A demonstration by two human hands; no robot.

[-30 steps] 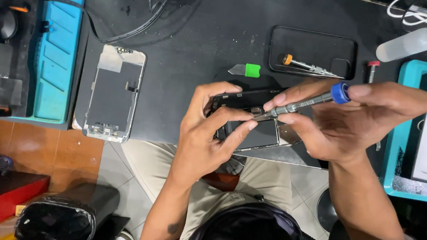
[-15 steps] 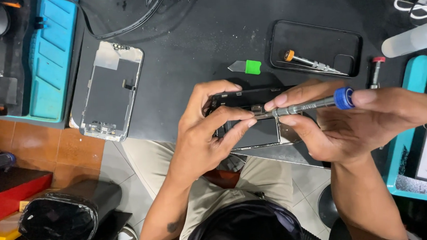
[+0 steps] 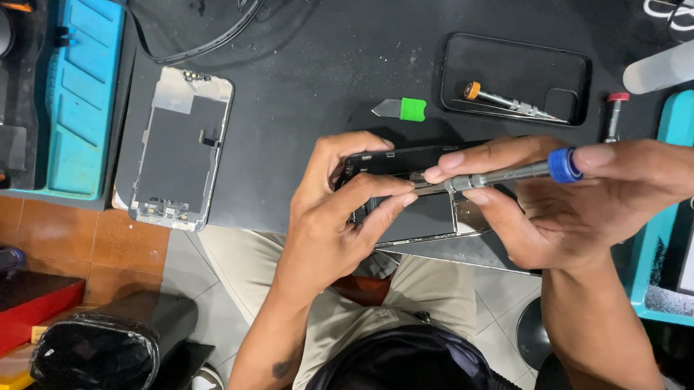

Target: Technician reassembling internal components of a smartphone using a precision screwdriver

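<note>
hands [image 3: 340, 219] 2 | screwdrivers [image 3: 502, 176] 2, perhaps 3 | opened phone [image 3: 410, 208] 1 | detached screen [image 3: 177, 148] 1 | green pry tool [image 3: 400, 109] 1

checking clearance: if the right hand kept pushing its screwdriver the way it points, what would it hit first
The right hand aims its screwdriver leftward; beyond the opened phone it would likely meet the left hand's fingers.

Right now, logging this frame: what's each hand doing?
Left hand: closed on the opened phone.
Right hand: closed on the blue-capped screwdriver.
</note>
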